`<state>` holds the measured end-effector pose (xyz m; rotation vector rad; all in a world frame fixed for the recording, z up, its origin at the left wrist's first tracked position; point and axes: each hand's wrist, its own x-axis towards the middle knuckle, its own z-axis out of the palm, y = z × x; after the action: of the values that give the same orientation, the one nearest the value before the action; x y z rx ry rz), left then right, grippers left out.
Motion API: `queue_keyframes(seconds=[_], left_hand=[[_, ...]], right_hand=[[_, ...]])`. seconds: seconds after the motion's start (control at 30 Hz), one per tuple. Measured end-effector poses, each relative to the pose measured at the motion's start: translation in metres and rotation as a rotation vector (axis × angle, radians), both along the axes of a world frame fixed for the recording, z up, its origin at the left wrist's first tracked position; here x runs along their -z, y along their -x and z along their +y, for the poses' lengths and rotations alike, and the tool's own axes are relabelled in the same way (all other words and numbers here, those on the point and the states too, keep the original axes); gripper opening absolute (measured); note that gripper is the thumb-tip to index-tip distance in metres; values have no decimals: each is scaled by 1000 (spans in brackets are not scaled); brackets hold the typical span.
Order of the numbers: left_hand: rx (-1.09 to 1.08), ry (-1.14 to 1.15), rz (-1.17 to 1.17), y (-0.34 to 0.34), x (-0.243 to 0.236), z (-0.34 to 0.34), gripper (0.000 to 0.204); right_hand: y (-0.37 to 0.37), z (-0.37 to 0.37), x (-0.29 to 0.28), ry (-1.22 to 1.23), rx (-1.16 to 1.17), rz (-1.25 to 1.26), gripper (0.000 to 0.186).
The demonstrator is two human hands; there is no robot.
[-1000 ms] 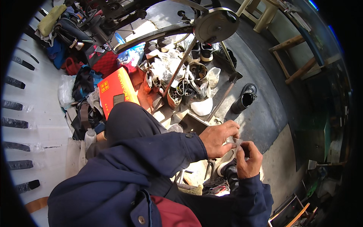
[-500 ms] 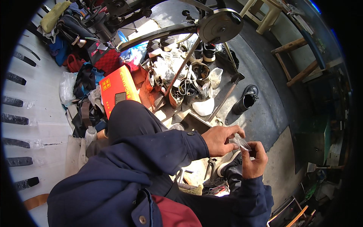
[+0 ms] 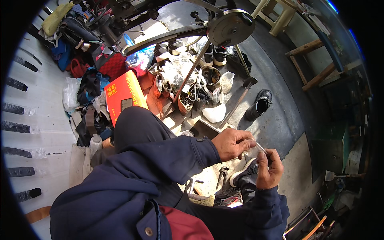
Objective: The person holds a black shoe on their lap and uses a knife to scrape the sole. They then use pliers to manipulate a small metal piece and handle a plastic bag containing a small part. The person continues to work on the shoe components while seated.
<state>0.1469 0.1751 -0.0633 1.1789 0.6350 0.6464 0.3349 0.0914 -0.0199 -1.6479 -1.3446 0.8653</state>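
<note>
Between my two hands stretches a small clear plastic bag [image 3: 260, 148], drawn into a narrow strip. My left hand [image 3: 232, 144] is closed, pinching its upper end between thumb and fingers. The other end is in the grip of my right hand [image 3: 269, 169], its thumb pressed against the fingers. Both hands are held over my lap, above the floor. Beneath them lie a pair of pincers [image 3: 222, 176] and a dark shoe with a pale sole [image 3: 243, 173]. Whether anything is inside the bag is too small to tell.
A black machine with a round wheel [image 3: 231, 28] stands ahead. Beneath it is a heap of shoes and plastic bags [image 3: 180, 72]. An orange-red box [image 3: 127, 94] lies left of my knee, and a single black shoe [image 3: 260, 105] sits right. A wooden stool [image 3: 316, 60] stands far right.
The plastic bag has gone from crumpled and spread to a thin strip between my fingers. My left hand has shifted slightly down and left; my right hand stays nearly in place.
</note>
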Motion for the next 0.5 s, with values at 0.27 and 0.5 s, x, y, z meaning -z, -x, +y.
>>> queue_keyframes(seconds=[0.27,0.5], left_hand=[[-34,30,-57,-1,3,-1,22],[-87,53,-98,-3,8,0,17]], right_hand=[[-4,2,-1,-69,41,-1,4],[-4,2,-3,-92,49,-5,4]])
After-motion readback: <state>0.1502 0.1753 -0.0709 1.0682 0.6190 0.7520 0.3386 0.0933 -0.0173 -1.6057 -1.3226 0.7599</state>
